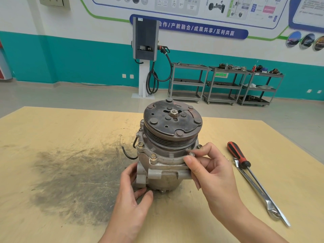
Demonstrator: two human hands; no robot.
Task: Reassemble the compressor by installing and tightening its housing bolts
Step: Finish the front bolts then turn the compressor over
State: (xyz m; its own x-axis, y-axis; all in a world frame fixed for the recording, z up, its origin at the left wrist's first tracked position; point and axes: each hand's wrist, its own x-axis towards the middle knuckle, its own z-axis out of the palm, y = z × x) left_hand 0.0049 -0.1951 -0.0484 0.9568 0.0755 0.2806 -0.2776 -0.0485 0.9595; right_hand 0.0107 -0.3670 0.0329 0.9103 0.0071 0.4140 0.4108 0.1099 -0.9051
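Compressor (168, 146) upright between hands, left hand (133, 193) gripping housing, right hand (213, 174) pinching bolt (192, 153).

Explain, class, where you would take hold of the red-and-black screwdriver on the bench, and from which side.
Grip the screwdriver by its thick handle, reaching down from above with the right hand, which is nearest. The handle lies at the far end, its lower end overlapping the wrench; the thin shaft runs toward the table edge close alongside the wrench and offers a poorer hold.
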